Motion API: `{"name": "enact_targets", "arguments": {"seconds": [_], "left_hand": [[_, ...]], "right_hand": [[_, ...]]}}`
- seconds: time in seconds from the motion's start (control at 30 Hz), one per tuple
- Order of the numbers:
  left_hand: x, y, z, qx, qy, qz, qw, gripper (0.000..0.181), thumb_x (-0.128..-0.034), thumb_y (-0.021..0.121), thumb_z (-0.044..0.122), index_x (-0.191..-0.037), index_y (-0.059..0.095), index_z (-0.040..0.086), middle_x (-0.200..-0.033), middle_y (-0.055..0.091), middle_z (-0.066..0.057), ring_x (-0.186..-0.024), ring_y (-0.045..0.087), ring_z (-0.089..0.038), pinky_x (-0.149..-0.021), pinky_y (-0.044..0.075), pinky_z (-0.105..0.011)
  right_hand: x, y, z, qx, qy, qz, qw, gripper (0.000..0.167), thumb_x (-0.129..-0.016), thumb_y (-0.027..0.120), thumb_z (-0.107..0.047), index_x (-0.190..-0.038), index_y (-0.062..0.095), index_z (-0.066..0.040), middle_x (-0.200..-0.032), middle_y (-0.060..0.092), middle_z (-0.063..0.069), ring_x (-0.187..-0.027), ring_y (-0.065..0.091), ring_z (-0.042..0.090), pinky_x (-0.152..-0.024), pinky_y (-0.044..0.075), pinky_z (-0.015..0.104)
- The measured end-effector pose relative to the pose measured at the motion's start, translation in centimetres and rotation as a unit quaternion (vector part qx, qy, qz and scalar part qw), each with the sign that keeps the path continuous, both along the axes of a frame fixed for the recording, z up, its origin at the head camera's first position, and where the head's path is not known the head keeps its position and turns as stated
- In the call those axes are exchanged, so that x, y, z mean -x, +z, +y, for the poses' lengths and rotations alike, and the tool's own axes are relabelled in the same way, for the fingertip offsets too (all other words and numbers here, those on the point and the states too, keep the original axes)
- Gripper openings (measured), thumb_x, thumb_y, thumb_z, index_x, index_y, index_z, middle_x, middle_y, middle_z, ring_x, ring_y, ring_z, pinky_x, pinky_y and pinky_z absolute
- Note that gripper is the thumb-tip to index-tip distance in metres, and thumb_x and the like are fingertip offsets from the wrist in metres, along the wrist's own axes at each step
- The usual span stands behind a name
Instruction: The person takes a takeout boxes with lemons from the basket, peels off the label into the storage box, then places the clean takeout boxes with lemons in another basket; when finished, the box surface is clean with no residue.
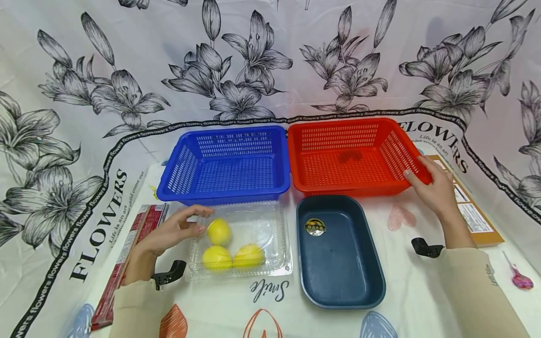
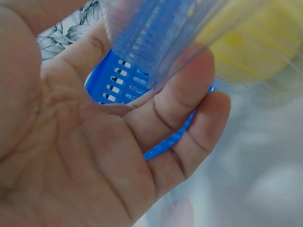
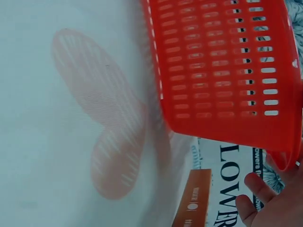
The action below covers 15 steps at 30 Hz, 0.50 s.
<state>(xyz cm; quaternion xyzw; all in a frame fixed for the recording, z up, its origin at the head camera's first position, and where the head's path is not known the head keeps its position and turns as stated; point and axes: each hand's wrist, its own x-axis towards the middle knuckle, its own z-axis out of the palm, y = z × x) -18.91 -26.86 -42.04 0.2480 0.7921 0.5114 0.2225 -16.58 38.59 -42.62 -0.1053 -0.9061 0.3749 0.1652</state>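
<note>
Gripping, right side: a person's right hand (image 1: 437, 190) holds the right end of a red rectangular plastic basket (image 1: 338, 164), thumb over the rim and the other fingers outside it.
Left hand: the left hand (image 1: 173, 230) pinches the upper left edge of a clear rectangular plastic box (image 1: 276, 234), its fingers bent in a narrow gap around the thin wall.
Yellow fruit: three round yellow fruits (image 1: 219, 232) sit grouped in the left and near part of the clear box, one behind two.
Baskets: a blue rectangular plastic basket (image 1: 241, 169) stands just beside the red one on its left, directly behind the clear box.
Tray: a dark blue rounded rectangular tray (image 1: 342, 258), bearing a round black-and-gold sticker (image 1: 315, 227), lies right of the clear box and in front of the red basket.
Edges: a long red-and-white package (image 1: 117, 267) lies by the left forearm; a flat orange-brown box (image 1: 475, 216) with white panels lies by the right.
Cloth: a white printed tablecloth (image 1: 211, 305) lies beneath.
</note>
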Motion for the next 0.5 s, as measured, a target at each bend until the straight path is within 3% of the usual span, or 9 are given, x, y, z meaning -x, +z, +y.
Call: {"name": "enact_targets", "arguments": {"seconds": [0.17,0.3,0.5], "left_hand": [[-0.5,0.4,0.3,0.001,0.011,-0.006,0.9999,0.047,-0.1005,0.062,0.009,-0.142,0.047,-0.005,-0.148,0.041,-0.028,-0.089,0.071,-0.028,-0.085,0.060,-0.031],[-1.0,0.9,0.5,-0.003,0.015,0.003,0.9999,0.046,-0.0996,0.063,0.008,-0.141,0.048,-0.004,-0.147,0.044,-0.023,-0.085,0.070,-0.031,-0.083,0.059,-0.031],[-1.7,1.6,0.3,-0.001,0.011,0.015,0.9998,0.046,-0.0999,0.063,0.008,-0.144,0.049,0.000,-0.148,0.049,-0.010,-0.080,0.068,-0.023,-0.080,0.058,-0.029]], "right_hand": [[0.1,-0.2,-0.2,0.014,-0.020,-0.014,0.9996,0.068,-0.101,0.055,-0.043,-0.160,0.034,-0.015,-0.169,0.027,0.010,-0.140,0.029,0.044,-0.101,0.037,0.044],[0.1,-0.3,-0.3,0.019,-0.021,-0.010,0.9996,0.067,-0.102,0.054,-0.041,-0.160,0.033,-0.015,-0.170,0.025,0.008,-0.145,0.027,0.045,-0.117,0.032,0.052],[0.1,-0.6,-0.3,0.025,-0.018,-0.003,0.9995,0.067,-0.102,0.053,-0.039,-0.161,0.031,-0.014,-0.171,0.020,0.008,-0.151,0.020,0.048,-0.120,0.022,0.063]]}}
